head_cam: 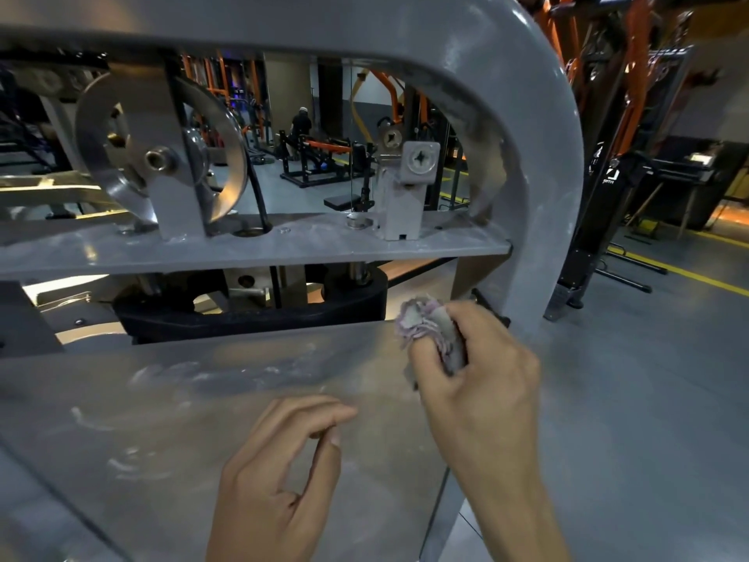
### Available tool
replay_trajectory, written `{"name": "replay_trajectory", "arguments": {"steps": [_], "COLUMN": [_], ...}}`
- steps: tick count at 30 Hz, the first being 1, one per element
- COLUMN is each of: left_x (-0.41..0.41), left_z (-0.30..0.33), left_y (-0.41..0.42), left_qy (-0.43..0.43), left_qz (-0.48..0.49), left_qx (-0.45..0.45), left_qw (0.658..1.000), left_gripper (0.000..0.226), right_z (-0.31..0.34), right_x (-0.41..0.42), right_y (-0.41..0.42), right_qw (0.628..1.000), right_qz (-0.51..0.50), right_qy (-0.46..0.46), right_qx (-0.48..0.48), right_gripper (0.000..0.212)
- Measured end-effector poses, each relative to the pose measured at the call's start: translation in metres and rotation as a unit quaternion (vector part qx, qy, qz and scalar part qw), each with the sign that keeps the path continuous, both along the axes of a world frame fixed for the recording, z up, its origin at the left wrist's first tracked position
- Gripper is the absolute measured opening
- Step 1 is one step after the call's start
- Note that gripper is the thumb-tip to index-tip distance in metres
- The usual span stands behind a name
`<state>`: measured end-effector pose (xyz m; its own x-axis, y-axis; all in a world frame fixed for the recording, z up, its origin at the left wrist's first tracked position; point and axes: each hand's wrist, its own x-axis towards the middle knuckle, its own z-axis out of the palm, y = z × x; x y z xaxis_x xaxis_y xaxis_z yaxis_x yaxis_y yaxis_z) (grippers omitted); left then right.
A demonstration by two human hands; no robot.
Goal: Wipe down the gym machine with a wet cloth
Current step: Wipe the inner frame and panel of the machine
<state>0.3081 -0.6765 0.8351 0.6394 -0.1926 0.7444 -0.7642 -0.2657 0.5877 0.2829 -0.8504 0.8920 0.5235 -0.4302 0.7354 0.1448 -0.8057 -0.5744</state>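
The left hand [279,476] hangs over the gray panel [162,419], fingers loosely curled, thumb meeting the fingertips, holding nothing. The right hand [478,371] grips a bunched cloth [425,330] at the panel's upper right corner, beside the curved frame [543,164]. Open floor [648,399] lies right of it. Beyond stand a pulley [162,152] and a shelf [243,245]. No writing is readable.

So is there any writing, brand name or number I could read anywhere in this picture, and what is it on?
None can be read.
Black machine upright on the right: a white logo with small lettering under it, too blurred to read.
Grey gym machine being wiped: no label or number shows.
Cloth gripped in the right hand: no print shows.
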Motion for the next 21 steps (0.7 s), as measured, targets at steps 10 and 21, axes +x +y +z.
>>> {"name": "replay_trajectory", "arguments": {"steps": [10, 21], "left_x": [-0.005, -0.002], "left_z": [0.002, -0.002], "left_y": [0.016, 0.039], "left_qy": [-0.013, -0.01], "left_qz": [0.032, 0.082], "left_qx": [-0.002, -0.003], "left_qw": [0.999, 0.997], "left_gripper": [0.019, 0.02], "right_z": [0.002, 0.003], "right_x": [0.001, -0.002], "right_y": [0.008, -0.005], "right_qw": [1.0, 0.999], "right_qz": [0.0, -0.028], "right_qy": [0.011, 0.015], "right_qx": [0.013, 0.043], "right_gripper": [0.003, 0.01]}}
